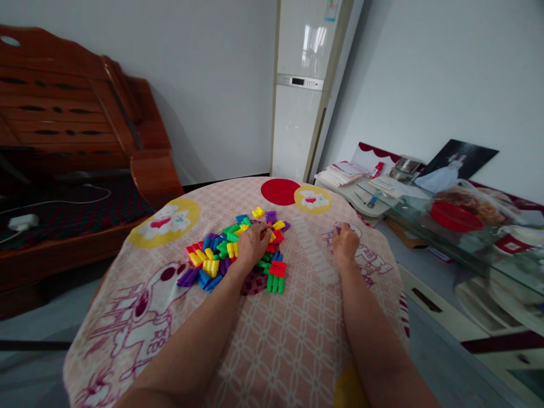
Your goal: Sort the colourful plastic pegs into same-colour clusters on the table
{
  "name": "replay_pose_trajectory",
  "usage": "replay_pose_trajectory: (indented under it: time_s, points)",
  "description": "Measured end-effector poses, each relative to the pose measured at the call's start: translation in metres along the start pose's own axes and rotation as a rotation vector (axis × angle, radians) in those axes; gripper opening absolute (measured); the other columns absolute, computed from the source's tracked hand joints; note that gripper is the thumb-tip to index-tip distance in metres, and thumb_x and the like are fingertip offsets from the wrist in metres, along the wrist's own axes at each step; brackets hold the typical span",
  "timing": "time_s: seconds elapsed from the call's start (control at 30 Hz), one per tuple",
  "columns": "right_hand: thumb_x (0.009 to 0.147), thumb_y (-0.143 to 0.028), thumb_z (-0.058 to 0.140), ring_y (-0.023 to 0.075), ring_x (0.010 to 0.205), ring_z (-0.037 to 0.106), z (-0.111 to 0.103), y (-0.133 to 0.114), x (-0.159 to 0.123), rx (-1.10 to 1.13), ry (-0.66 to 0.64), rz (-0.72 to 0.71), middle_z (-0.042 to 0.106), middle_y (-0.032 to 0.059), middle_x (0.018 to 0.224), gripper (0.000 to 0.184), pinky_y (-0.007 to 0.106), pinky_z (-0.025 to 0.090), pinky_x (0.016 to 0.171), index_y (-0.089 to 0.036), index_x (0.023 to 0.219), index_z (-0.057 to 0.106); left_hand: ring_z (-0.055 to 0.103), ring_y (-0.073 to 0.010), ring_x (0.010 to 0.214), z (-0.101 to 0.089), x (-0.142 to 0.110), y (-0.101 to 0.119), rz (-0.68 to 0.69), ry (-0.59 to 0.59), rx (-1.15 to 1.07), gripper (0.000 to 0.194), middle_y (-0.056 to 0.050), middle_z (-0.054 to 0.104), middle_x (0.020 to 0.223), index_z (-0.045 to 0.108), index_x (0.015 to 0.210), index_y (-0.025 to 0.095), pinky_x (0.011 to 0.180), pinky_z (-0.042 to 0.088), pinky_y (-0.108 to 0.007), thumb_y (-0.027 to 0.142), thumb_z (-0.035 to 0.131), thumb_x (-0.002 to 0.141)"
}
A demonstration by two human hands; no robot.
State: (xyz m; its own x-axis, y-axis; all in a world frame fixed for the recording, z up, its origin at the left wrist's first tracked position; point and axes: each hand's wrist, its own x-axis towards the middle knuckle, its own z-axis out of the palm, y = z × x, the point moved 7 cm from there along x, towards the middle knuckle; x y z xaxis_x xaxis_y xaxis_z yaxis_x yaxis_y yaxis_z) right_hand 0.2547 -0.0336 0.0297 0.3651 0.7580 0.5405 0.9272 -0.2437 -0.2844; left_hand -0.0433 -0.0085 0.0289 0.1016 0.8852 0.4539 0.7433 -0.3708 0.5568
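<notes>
A loose pile of plastic building blocks (221,246) in red, yellow, green, blue and purple lies on the cloth-covered round table (293,334). My left hand (254,243) reaches into its right side, fingers bent and closed at a yellow block; the hand hides part of the pile. Near the pile's front edge, a red block (277,268) touches a green block (275,284). To the right, apart from the pile, my right hand (345,243) is closed in a pinch. A bit of blue shows at its fingertips, too small to make out fully.
A pale translucent strip (312,249) lies on the cloth between my hands. At right stands a glass-topped cabinet (408,221) bearing papers, a red bowl (454,217) and a photo (457,164). A wooden bench (63,124) is at left, a tall white appliance (300,124) behind.
</notes>
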Motion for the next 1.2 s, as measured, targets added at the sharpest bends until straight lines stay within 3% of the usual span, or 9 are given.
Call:
replay_pose_trajectory:
  time_s: [0.23, 0.33, 0.43, 0.5, 0.6, 0.7, 0.8, 1.03, 1.2]
  points:
    - [0.088, -0.026, 0.052, 0.0171, 0.068, 0.061, 0.012, -0.044, -0.021, 0.157, -0.112, -0.230, 0.072, 0.0078, 0.076, 0.019, 0.025, 0.035, 0.063, -0.017, 0.083, 0.068, 0.067, -0.0213, 0.093, -0.008, 0.000, 0.003, 0.002, 0.031, -0.085, 0.028, -0.008, 0.073, 0.106, 0.072, 0.104, 0.017, 0.082, 0.051, -0.029, 0.031, 0.054, 0.087]
    - [0.088, -0.027, 0.051, 0.0174, 0.066, 0.061, 0.017, -0.052, -0.025, 0.175, -0.148, -0.280, 0.071, 0.0077, 0.074, 0.021, 0.026, 0.035, 0.061, -0.017, 0.082, 0.069, 0.067, -0.0191, 0.089, -0.029, 0.007, -0.001, 0.001, 0.089, -0.121, 0.031, -0.008, 0.073, 0.103, 0.071, 0.104, 0.016, 0.080, 0.051, -0.027, 0.034, 0.053, 0.087]
    - [0.088, -0.026, 0.051, 0.0171, 0.065, 0.062, 0.017, -0.053, -0.025, 0.179, -0.149, -0.291, 0.072, 0.0074, 0.075, 0.022, 0.025, 0.035, 0.061, -0.018, 0.082, 0.070, 0.067, -0.0203, 0.088, -0.061, 0.015, -0.025, -0.107, 0.142, 0.041, 0.031, -0.009, 0.073, 0.098, 0.072, 0.104, 0.015, 0.081, 0.051, -0.029, 0.032, 0.053, 0.084]
    - [0.088, -0.026, 0.051, 0.0171, 0.065, 0.062, 0.018, -0.051, -0.024, 0.173, -0.148, -0.283, 0.072, 0.0073, 0.074, 0.022, 0.025, 0.035, 0.061, -0.018, 0.081, 0.070, 0.067, -0.0228, 0.089, -0.080, 0.019, -0.049, -0.199, 0.075, 0.209, 0.032, -0.009, 0.073, 0.097, 0.072, 0.104, 0.017, 0.081, 0.050, -0.031, 0.031, 0.055, 0.082]
    - [0.088, -0.027, 0.050, 0.0177, 0.066, 0.062, 0.019, -0.048, -0.024, 0.166, -0.153, -0.272, 0.072, 0.0076, 0.074, 0.023, 0.025, 0.035, 0.061, -0.018, 0.081, 0.070, 0.068, -0.0250, 0.088, -0.093, 0.017, -0.085, -0.302, -0.161, 0.399, 0.035, -0.009, 0.074, 0.095, 0.073, 0.105, 0.018, 0.073, 0.049, -0.030, 0.034, 0.056, 0.079]
    - [0.088, -0.027, 0.050, 0.0180, 0.066, 0.063, 0.022, -0.048, -0.024, 0.170, -0.161, -0.280, 0.072, 0.0077, 0.075, 0.024, 0.025, 0.035, 0.061, -0.018, 0.082, 0.071, 0.068, -0.0247, 0.087, -0.089, 0.010, -0.104, -0.320, -0.365, 0.497, 0.034, -0.009, 0.075, 0.096, 0.075, 0.098, 0.020, 0.069, 0.047, -0.027, 0.039, 0.053, 0.080]
    - [0.088, -0.027, 0.049, 0.0179, 0.066, 0.062, 0.023, -0.048, -0.024, 0.180, -0.160, -0.292, 0.073, 0.0077, 0.076, 0.024, 0.026, 0.036, 0.062, -0.018, 0.081, 0.070, 0.068, -0.0250, 0.091, -0.075, 0.007, -0.102, -0.251, -0.465, 0.554, 0.036, -0.009, 0.074, 0.102, 0.074, 0.102, 0.022, 0.070, 0.047, -0.027, 0.038, 0.050, 0.081]
    - [0.087, -0.029, 0.050, 0.0183, 0.065, 0.062, 0.021, -0.047, -0.024, 0.195, -0.159, -0.270, 0.073, 0.0083, 0.075, 0.024, 0.026, 0.037, 0.062, -0.019, 0.080, 0.071, 0.067, -0.0273, 0.096, -0.059, 0.006, -0.089, -0.193, -0.455, 0.569, 0.038, -0.013, 0.072, 0.107, 0.070, 0.105, 0.019, 0.074, 0.047, -0.029, 0.041, 0.055, 0.078]
    - [0.086, -0.029, 0.049, 0.0178, 0.065, 0.062, 0.020, -0.046, -0.023, 0.229, -0.155, -0.250, 0.072, 0.0075, 0.072, 0.026, 0.025, 0.038, 0.062, -0.019, 0.079, 0.071, 0.067, -0.0235, 0.091, -0.053, 0.010, -0.077, -0.148, -0.377, 0.349, 0.025, -0.007, 0.074, 0.097, 0.070, 0.091, 0.020, 0.074, 0.048, -0.027, 0.029, 0.062, 0.069]
